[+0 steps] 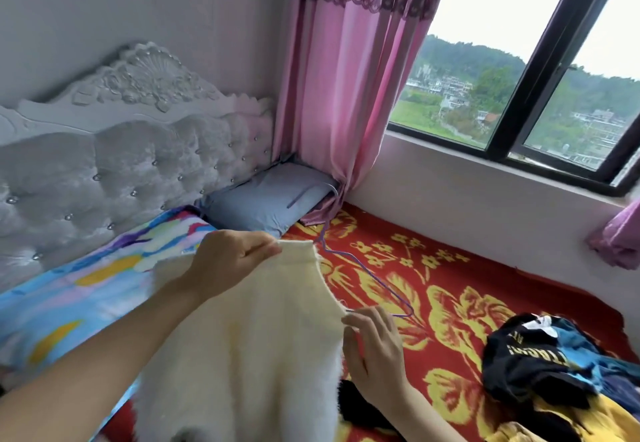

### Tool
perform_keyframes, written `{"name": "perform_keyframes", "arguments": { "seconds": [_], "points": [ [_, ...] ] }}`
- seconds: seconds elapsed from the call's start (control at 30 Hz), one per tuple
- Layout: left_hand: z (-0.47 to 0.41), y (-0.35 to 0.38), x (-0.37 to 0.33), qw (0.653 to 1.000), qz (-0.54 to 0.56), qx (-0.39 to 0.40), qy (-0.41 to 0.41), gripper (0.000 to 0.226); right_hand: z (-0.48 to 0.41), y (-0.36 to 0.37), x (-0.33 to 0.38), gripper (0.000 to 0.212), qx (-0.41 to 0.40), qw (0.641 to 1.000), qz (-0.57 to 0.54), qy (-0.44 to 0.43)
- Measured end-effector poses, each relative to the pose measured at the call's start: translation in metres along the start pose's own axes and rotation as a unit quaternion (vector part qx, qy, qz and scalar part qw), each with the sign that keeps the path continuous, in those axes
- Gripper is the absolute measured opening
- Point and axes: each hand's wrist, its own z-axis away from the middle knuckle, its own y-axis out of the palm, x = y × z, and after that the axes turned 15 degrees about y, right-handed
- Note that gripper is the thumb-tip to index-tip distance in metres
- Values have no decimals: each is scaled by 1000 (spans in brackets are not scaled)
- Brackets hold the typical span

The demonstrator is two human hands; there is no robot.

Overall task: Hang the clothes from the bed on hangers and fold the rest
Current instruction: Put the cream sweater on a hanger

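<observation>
I hold a fluffy cream sweater (263, 330) up over the bed. My left hand (232, 261) pinches its ribbed collar at the top. At the sweater's right shoulder, my right hand (377, 351) grips the fabric together with the end of a thin purple wire hanger (367, 275). The hanger's arm sticks out from the neck down to that shoulder, and its hook rises toward the curtain. A pile of clothes (547, 369), black, blue and yellow, lies on the bed at the right.
The bed has a red and yellow floral blanket (433, 268) and a multicoloured sheet (79, 289). A blue-grey pillow (273, 199) lies against the tufted white headboard (121, 164). A pink curtain (346, 95) and a window (519, 77) run along the far side.
</observation>
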Motion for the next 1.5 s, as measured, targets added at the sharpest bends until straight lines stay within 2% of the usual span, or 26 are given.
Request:
{"name": "perform_keyframes", "arguments": {
  "seconds": [0.07,0.17,0.2,0.3,0.4,0.47,0.57,0.63,0.7,0.77,0.83,0.87,0.93,0.97,1.1,1.2,1.27,1.43,1.5],
  "points": [
    [0,-12,5,998,-20,-52,12,71,17,1,-24,6,56,997,35,41],
    [-4,-26,10,992,-28,-122,-19,53,14,2,-43,29,61,984,50,158],
    [-6,-30,12,989,-21,-142,-44,48,8,3,-42,37,63,984,42,161],
    [-15,-40,10,983,24,-158,-93,33,-16,9,-21,51,88,990,-14,110],
    [-18,-45,5,983,33,-153,-98,20,-29,21,6,42,111,987,-80,85],
    [-14,-48,4,979,43,-169,-110,15,-33,28,18,36,163,977,-86,102],
    [-4,-53,8,962,39,-223,-151,31,-36,34,13,34,289,950,42,109],
    [6,-62,12,951,20,-260,-168,40,-38,21,6,29,324,936,137,32],
    [20,-74,22,948,-33,-253,-191,44,-36,-6,-4,28,291,946,128,-63],
    [40,-84,37,945,-96,-233,-207,49,-34,-36,-14,32,264,953,93,-113],
    [56,-83,45,947,-111,-215,-210,46,-41,-60,-20,15,253,951,95,-151],
    [60,-81,48,951,-104,-207,-207,45,-47,-69,-18,16,246,950,105,-162],
    [65,-75,50,956,-103,-190,-196,44,-58,-77,-12,41,237,949,126,-164],
    [66,-73,51,957,-110,-184,-195,43,-61,-79,-9,45,235,949,130,-165],
    [56,-68,55,937,-84,-207,-269,49,-68,-75,-4,42,220,953,126,-167],
    [37,-59,53,917,-36,-247,-310,48,-65,-63,-4,23,240,946,123,-180],
    [30,-56,51,922,-17,-254,-291,45,-66,-62,-5,24,247,946,126,-170],
    [32,-58,46,945,-36,-210,-249,46,-69,-72,-5,16,247,942,137,-181],
    [38,-60,46,954,-73,-186,-224,50,-69,-74,-5,22,250,941,134,-183]
  ]
}}
